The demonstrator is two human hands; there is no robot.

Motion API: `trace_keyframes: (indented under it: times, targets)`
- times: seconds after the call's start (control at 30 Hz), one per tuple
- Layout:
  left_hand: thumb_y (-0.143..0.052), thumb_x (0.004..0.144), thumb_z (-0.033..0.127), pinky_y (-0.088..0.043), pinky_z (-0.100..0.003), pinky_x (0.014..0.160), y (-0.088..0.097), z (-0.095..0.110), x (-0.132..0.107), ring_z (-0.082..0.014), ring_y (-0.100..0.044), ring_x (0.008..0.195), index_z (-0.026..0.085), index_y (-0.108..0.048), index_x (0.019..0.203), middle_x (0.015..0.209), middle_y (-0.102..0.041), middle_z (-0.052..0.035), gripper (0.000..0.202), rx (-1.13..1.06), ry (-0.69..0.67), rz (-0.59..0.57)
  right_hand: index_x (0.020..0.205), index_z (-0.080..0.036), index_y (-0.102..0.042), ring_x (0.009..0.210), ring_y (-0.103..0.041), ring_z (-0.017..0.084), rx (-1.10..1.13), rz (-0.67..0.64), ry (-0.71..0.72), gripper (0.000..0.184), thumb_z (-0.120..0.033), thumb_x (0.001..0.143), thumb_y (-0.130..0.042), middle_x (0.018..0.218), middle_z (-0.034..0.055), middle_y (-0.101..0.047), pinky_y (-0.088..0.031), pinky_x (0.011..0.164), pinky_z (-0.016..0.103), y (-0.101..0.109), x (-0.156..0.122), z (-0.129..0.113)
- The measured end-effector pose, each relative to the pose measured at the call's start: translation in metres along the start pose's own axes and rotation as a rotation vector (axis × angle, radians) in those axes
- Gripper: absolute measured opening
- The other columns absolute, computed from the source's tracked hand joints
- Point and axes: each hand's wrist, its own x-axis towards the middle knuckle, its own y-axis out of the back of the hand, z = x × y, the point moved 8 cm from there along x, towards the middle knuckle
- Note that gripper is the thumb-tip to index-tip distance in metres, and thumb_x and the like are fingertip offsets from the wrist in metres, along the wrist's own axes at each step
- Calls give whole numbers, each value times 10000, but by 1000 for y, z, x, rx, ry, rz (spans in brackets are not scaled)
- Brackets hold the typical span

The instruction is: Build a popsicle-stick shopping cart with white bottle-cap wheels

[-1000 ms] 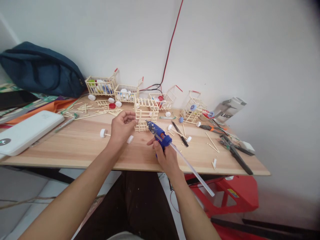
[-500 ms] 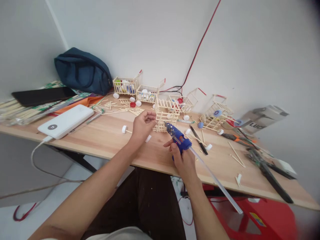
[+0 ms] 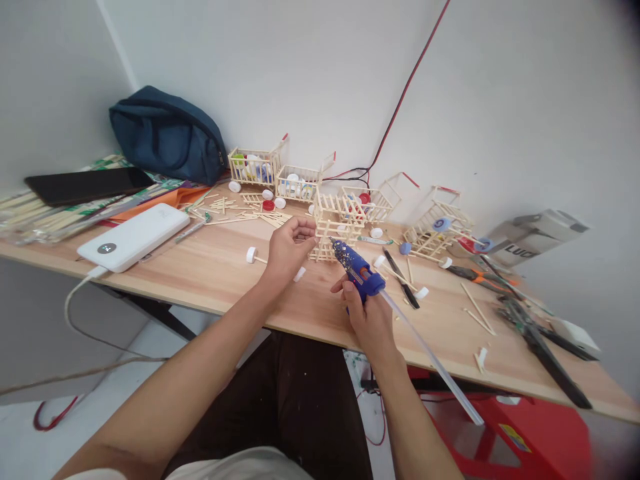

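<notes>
A blue hot glue gun (image 3: pixel 361 272) is gripped in my right hand (image 3: pixel 369 319), a long clear glue stick (image 3: pixel 433 360) trailing from its back. Its nozzle points at the lower part of a small stick-built cart frame (image 3: pixel 336 212) standing on the table. At the frame's left side, my left hand (image 3: pixel 290 248) has its thumb and fingertips closed on the frame's edge. Below that hand, an axle stick with white bottle-cap wheels (image 3: pixel 251 255) lies partly hidden.
Finished stick carts (image 3: pixel 254 165) stand along the wall, some holding bottle caps. Loose sticks (image 3: pixel 230 208), a white power bank (image 3: pixel 134 237), a phone (image 3: pixel 90 185) and a blue bag (image 3: pixel 167 137) lie left. A black pen (image 3: pixel 401 279), pliers (image 3: pixel 480 277) and cutters (image 3: pixel 543 350) lie right.
The view has shifted slightly, so the scene sits a little further right. Both hands, the glue gun and the cart frame keep nearly the same positions relative to each other.
</notes>
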Motion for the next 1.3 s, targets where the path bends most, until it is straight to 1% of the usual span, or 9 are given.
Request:
trace_keyframes:
  times: [0.23, 0.37, 0.43, 0.6, 0.7, 0.87, 1.03, 1.3]
  targets:
    - [-675, 610, 78, -503, -233, 711, 0, 0, -1, -115, -625, 717, 165, -638, 839, 760, -666, 12, 249, 2, 6, -4, 911, -174, -705, 740, -643, 189, -20, -19, -33, 509, -562, 967, -381, 806, 58, -667, -471, 760, 290, -2, 2, 3]
    - [-666, 603, 67, -505, -230, 717, 0, 1, -1, -111, -623, 712, 164, -637, 834, 757, -666, 17, 252, 1, 7, -7, 978, -173, -686, 719, -637, 193, -32, -20, -56, 488, -560, 962, -390, 768, 42, -661, -465, 766, 294, -2, 2, 6]
    - [-666, 606, 66, -502, -227, 713, 0, 1, -1, -109, -621, 709, 164, -635, 833, 752, -663, 18, 249, 2, 12, -1, 982, -176, -680, 709, -632, 195, -38, -17, -55, 477, -557, 961, -393, 750, 38, -657, -462, 757, 293, -2, 1, 6]
    - [-671, 605, 58, -500, -227, 707, 0, 0, -1, -111, -620, 705, 167, -635, 836, 742, -657, 20, 259, 12, 20, 1, 852, -198, -643, 668, -616, 178, -24, -15, -63, 446, -563, 956, -407, 753, 35, -660, -457, 713, 275, -2, 1, 7]
    - [-671, 602, 54, -501, -228, 705, 1, 0, -1, -112, -619, 706, 167, -636, 840, 742, -656, 19, 266, 13, 20, 3, 795, -205, -617, 680, -617, 173, -22, -6, -50, 445, -555, 959, -396, 774, 41, -663, -458, 720, 273, -2, 2, 5]
    - [-670, 603, 52, -501, -226, 712, 1, 1, -1, -114, -625, 720, 169, -636, 839, 745, -656, 20, 265, 13, 19, 3, 750, -214, -587, 660, -614, 183, -53, -3, -44, 460, -571, 951, -380, 699, 36, -639, -460, 698, 280, 0, 3, 2]
    - [-672, 606, 54, -500, -227, 720, 1, -1, -1, -114, -627, 729, 169, -639, 845, 754, -661, 15, 267, 13, 18, 2, 797, -216, -595, 670, -631, 195, -77, 18, -31, 449, -580, 948, -379, 704, 42, -651, -462, 672, 284, 1, 3, 2]
    - [-673, 612, 61, -501, -234, 737, 1, -2, -1, -117, -632, 742, 167, -641, 849, 768, -667, 10, 261, 12, 13, 4, 866, -221, -627, 746, -667, 236, -122, 38, -33, 440, -577, 952, -383, 698, 54, -665, -474, 708, 304, 0, 1, 6]
